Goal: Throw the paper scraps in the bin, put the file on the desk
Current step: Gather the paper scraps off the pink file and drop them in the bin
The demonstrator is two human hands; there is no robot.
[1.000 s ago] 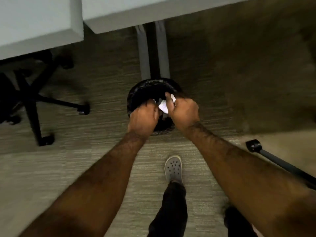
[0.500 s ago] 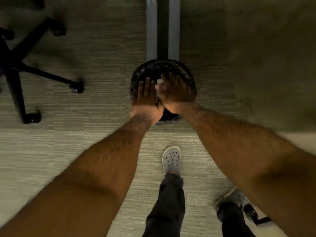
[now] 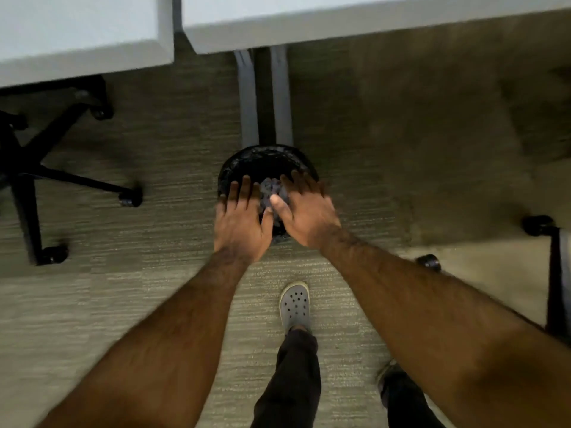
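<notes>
Both empty hands [image 3: 272,214] over bin [image 3: 265,157]

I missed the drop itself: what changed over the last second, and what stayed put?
Both hands opened: the right hand, which pinched white paper scraps a second ago, has let go, and the left hand spread flat. The scraps now lie inside the bin. The bin, the desk and the chair base stayed put.

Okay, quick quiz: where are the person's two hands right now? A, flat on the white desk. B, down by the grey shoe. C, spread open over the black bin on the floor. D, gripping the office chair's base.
C: the left hand and right hand are both open, fingers spread, above the black bin, where paper scraps lie.
</notes>
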